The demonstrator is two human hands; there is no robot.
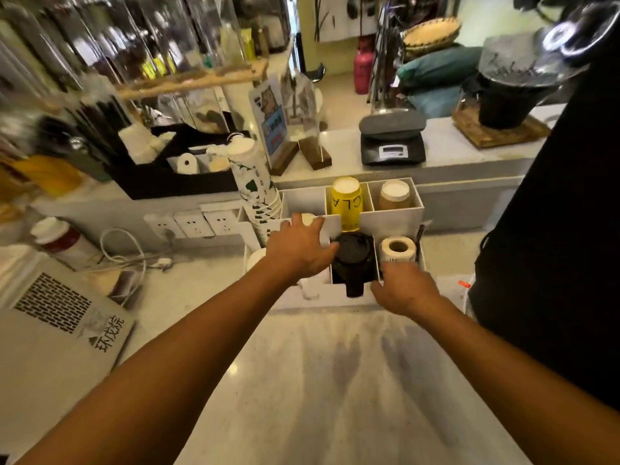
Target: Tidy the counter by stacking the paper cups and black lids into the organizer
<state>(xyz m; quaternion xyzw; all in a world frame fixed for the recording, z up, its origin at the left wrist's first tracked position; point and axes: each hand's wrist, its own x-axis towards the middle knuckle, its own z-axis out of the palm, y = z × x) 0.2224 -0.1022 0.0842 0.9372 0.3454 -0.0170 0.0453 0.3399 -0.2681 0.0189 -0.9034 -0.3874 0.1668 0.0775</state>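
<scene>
A white compartmented organizer (399, 214) stands on the counter. A stack of black lids (355, 260) fills its front middle slot. My left hand (302, 250) lies over the front left slot, fingers spread on the divider and thumb touching the lids. My right hand (404, 290) rests at the organizer's front edge, right of the lids, fingers curled down over the rim. A tall stack of white cups with green print (256, 186) leans in the left slot. A yellow cup stack (346, 203) and a brown cup stack (395, 195) sit in the back slots.
A label roll (398, 250) sits in the front right slot. A black scale (392, 142) and sign holders (285, 129) stand on the raised ledge behind. A black caddy (174, 176), wall sockets (194, 224) with a cable and a white box (60, 330) lie left. A person in black (553, 229) stands right.
</scene>
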